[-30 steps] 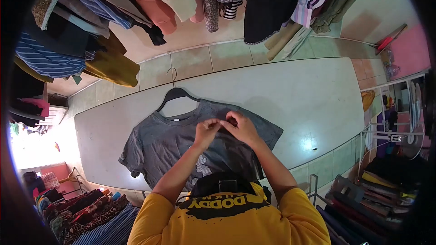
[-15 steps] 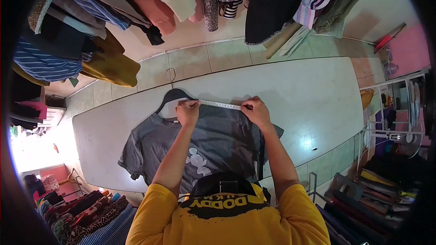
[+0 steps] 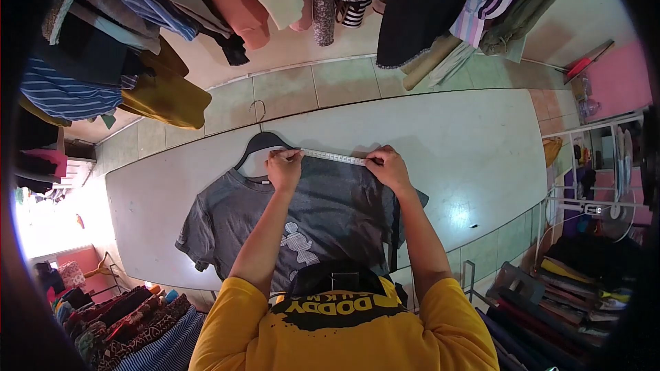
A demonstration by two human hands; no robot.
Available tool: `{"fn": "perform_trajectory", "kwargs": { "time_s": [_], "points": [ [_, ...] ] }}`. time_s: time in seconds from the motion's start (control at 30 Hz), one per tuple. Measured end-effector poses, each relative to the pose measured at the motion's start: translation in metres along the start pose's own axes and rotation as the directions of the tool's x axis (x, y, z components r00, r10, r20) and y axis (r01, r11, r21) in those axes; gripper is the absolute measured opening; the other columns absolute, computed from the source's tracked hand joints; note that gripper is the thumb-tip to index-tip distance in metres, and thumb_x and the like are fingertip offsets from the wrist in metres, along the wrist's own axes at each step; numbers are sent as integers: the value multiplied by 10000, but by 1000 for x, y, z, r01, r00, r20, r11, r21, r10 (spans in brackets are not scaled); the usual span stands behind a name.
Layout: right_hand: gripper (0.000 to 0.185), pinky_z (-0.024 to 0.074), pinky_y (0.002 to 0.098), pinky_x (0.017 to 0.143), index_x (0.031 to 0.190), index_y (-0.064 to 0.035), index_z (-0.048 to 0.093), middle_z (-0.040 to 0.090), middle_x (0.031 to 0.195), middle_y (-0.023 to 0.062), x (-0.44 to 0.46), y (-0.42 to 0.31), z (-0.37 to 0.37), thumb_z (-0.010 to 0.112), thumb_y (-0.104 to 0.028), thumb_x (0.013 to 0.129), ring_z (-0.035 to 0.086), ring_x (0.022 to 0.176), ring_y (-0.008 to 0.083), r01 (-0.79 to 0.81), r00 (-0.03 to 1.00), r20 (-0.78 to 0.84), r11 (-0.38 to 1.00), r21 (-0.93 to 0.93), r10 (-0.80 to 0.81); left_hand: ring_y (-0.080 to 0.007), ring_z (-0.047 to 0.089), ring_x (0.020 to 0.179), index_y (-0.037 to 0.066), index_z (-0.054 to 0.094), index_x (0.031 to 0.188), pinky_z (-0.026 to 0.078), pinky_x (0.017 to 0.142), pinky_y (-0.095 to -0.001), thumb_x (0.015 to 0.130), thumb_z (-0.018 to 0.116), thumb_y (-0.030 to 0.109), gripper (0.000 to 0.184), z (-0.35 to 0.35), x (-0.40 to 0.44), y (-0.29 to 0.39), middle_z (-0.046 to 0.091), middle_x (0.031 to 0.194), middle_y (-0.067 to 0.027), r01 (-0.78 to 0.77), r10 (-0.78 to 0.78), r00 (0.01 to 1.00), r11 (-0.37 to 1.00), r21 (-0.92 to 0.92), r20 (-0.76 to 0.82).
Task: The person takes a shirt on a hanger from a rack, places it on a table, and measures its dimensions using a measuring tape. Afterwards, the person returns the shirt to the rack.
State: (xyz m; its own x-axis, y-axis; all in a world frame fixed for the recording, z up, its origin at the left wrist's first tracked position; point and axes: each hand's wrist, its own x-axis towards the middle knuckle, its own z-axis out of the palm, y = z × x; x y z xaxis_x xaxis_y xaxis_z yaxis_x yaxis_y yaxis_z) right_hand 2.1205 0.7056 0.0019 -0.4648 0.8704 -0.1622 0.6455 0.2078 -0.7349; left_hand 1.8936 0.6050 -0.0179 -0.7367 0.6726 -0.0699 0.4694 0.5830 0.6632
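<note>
A dark grey T-shirt [image 3: 337, 199] with a pale figure print lies on the white table [image 3: 474, 137], a black hanger [image 3: 260, 141] in its neck. A white tape measure [image 3: 335, 156] is stretched along the shirt's shoulder edge. At the neck end, my left hand [image 3: 283, 170] pinches the tape between thumb and fingers. My right hand [image 3: 389, 167] pinches its other end near the sleeve seam. Both hands rest against the shirt's upper edge, and the tape between them looks straight. My forearms cover part of the shirt's front.
Clothes hang above the table's far side, among them a mustard garment [image 3: 168, 96] and a black one [image 3: 423, 14]. A rack of patterned clothes [image 3: 144, 330] stands at lower left. Folded clothes [image 3: 570, 282] and a white metal rack [image 3: 584, 199] are on the right.
The view has shifted very slightly. Both hands keep their pinch on the tape measure, and the T-shirt stays in the same place.
</note>
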Motion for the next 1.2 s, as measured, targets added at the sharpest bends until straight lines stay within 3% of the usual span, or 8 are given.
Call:
{"fn": "perform_trajectory", "kwargs": {
  "time_s": [0.23,0.37,0.4,0.5,0.6,0.97,1.07,1.2],
  "points": [
    [453,488,325,674,1091,-70,533,539,918,159,-28,-3,-26,668,-329,744,597,707,227,66,957,-291,985,162,-17,-240,498,965,117,578,1058,342,888,-392,726,651,270,373,-2,-32,31,567,1068,-86,-192,207,961,976,98,-184],
    [442,491,294,671,1094,-67,539,548,987,142,-80,14,-87,664,-311,747,599,696,217,-30,949,-289,949,315,126,-244,405,1140,103,472,1194,281,958,-456,826,516,262,403,14,-52,45,457,1238,-68,-744,717,629,667,-35,301],
    [427,492,289,668,1096,-83,549,553,1040,135,-96,17,-95,659,-308,750,602,698,213,-45,976,-199,973,227,92,-233,345,1224,100,450,1227,229,1003,-494,862,463,294,413,21,-56,48,441,1262,-51,-856,762,387,506,-106,519],
    [355,502,307,655,1086,-178,590,484,1254,71,-137,31,-83,633,-309,759,613,725,215,-4,995,99,1000,-13,5,-203,216,1310,149,335,1326,109,1045,-536,882,410,366,500,34,-66,56,322,1378,-14,-968,669,252,164,192,699],
    [403,510,338,654,1092,-197,593,467,1281,12,-160,45,-65,633,-267,697,608,745,255,12,1000,1,901,-434,-13,-188,176,1324,207,236,1372,11,1017,-612,879,365,455,567,27,-60,63,231,1426,27,-920,579,377,327,217,723],
    [373,502,332,608,1069,-152,607,548,1167,59,-194,43,-42,593,-307,730,592,687,265,-156,979,-183,895,-418,85,-209,190,1317,187,261,1361,8,1011,-624,824,461,483,645,31,-53,66,202,1433,1,-901,571,361,418,117,737],
    [343,461,280,581,1074,-117,587,584,994,56,-196,32,-41,546,-332,811,559,666,186,-264,898,-308,944,197,316,-232,247,1291,163,306,1339,36,1022,-599,811,505,448,632,34,-58,68,266,1401,-46,-853,685,479,512,106,549],
    [294,354,188,517,1140,-85,429,492,926,-11,-200,11,-12,493,-233,895,410,632,43,-325,883,123,400,857,453,-236,515,1054,89,558,1135,381,904,-393,795,596,314,410,16,-103,88,545,1138,-101,-700,714,382,638,-320,587]
  ]
}}
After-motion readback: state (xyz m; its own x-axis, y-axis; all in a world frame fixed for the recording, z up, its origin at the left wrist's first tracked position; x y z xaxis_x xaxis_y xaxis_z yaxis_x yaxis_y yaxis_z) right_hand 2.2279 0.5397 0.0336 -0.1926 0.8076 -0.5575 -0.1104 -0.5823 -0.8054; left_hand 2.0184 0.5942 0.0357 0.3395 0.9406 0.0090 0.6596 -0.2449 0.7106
